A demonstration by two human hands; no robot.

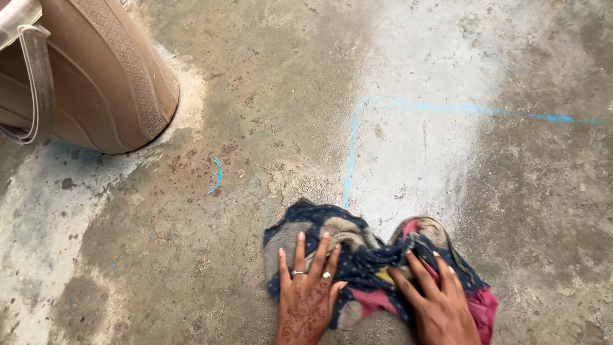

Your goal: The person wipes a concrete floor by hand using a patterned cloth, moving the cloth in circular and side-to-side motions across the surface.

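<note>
A crumpled dark blue cloth point(364, 259) with pink and grey patches lies on the wet concrete floor point(268, 128) at the bottom centre. My left hand point(308, 294), with rings and henna on it, presses flat on the cloth's left part, fingers spread. My right hand point(437, 300) lies flat on the cloth's right part, fingers apart and pointing up-left. Both palms rest on top of the cloth; neither hand closes around it.
A brown plastic bucket point(96, 76) with a pale handle stands at the top left. Blue chalk lines point(479, 112) cross the concrete, one running down toward the cloth. The floor has damp dark patches and lighter dry areas.
</note>
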